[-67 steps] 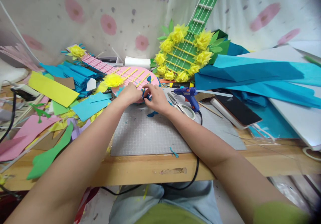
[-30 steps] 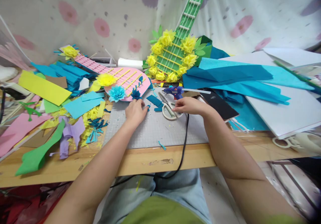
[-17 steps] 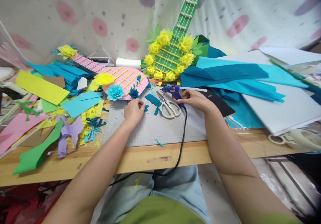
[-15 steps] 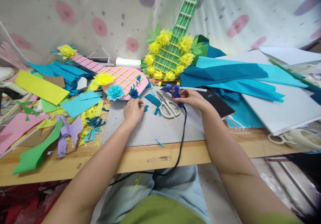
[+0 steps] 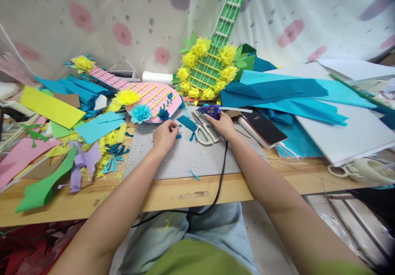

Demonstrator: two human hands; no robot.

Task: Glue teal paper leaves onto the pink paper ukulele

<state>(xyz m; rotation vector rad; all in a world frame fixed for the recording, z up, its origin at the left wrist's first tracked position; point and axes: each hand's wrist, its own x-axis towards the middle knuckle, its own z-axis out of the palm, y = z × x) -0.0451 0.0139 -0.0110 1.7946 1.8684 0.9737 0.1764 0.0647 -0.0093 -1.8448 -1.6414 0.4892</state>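
Note:
My left hand (image 5: 164, 136) rests on the grey cutting mat (image 5: 185, 160) with its fingertips pinched on a small dark blue paper piece (image 5: 178, 126). My right hand (image 5: 222, 125) is closed round the handle of the blue glue gun (image 5: 210, 110), whose black cord (image 5: 222, 172) runs off the table's front edge. White-handled scissors (image 5: 202, 130) lie on the mat between my two hands. Just beyond my left hand lies a pink paper guitar (image 5: 154, 98) with a yellow flower, a light blue flower (image 5: 140, 113) and a dark blue flower (image 5: 163, 114) on it.
A green paper guitar (image 5: 212, 61) ringed with yellow flowers leans on the backdrop. Coloured paper scraps (image 5: 61, 135) cover the table's left side. A dark phone (image 5: 262, 127), blue tissue sheets (image 5: 286, 94) and white boards (image 5: 348, 131) lie to the right.
Both hands came off the blue flower on the pink guitar. My right hand passed the scissors and closed on the glue gun; my left hand drew back onto the mat.

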